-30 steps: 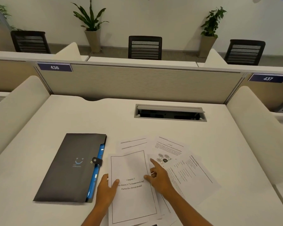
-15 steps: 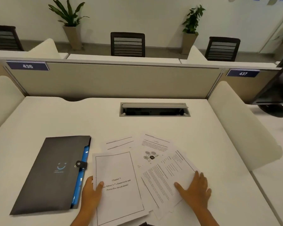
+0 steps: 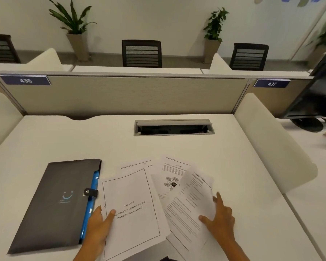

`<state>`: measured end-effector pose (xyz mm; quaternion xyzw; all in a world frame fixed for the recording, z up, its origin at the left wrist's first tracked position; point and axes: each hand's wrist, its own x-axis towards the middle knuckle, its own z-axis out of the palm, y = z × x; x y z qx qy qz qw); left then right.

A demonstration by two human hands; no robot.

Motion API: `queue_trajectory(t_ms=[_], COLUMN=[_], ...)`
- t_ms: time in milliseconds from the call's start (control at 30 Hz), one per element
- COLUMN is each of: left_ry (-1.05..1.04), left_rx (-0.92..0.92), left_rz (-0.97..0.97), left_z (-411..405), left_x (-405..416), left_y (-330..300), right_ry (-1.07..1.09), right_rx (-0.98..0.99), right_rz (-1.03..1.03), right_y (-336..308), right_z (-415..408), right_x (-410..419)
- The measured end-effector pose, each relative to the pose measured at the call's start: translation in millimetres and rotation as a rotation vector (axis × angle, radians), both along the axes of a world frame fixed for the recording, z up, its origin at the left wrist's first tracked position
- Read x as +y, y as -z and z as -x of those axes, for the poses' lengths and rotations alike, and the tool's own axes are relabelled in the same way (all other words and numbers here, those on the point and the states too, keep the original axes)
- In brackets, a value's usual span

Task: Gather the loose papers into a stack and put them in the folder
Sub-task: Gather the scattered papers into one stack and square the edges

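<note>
Shoving the bowed white printed sheet with straight, spread fingers of the right hand could crease it against the bordered title page under the thumb of the left hand, other fingers hidden.

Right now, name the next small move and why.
Probably slide the right hand leftward, pushing the fanned sheets under the Chapter 3 page that the left hand rests on; they lie spread apart, and the folder is closed.
</note>
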<state>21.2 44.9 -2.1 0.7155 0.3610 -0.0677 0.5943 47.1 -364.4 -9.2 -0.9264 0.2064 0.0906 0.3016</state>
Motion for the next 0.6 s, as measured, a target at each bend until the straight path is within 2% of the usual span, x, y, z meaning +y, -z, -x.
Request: queue_trajectory(t_ms=[100,233,400,600], left_ry=[0.04,0.113,0.191,0.312], left_rx=[-0.029,0.007,-0.005,-0.011], left_rz=[0.03,0.015,0.02,0.014], left_z=[3,3,-1,-7], left_x=[-4,-14,-36,-61], left_y=[-1,-2,-8,-9], right_ry=[0.051,0.235,0.408,0.318], right_rx=[-0.057,-0.17,-0.168,-0.149], right_rz=[-0.229,-0.304,-0.508,-0.463], right_y=[-3,-13,-21,-23], right_z=[2,2,2,10], right_x=[5,14,19,36])
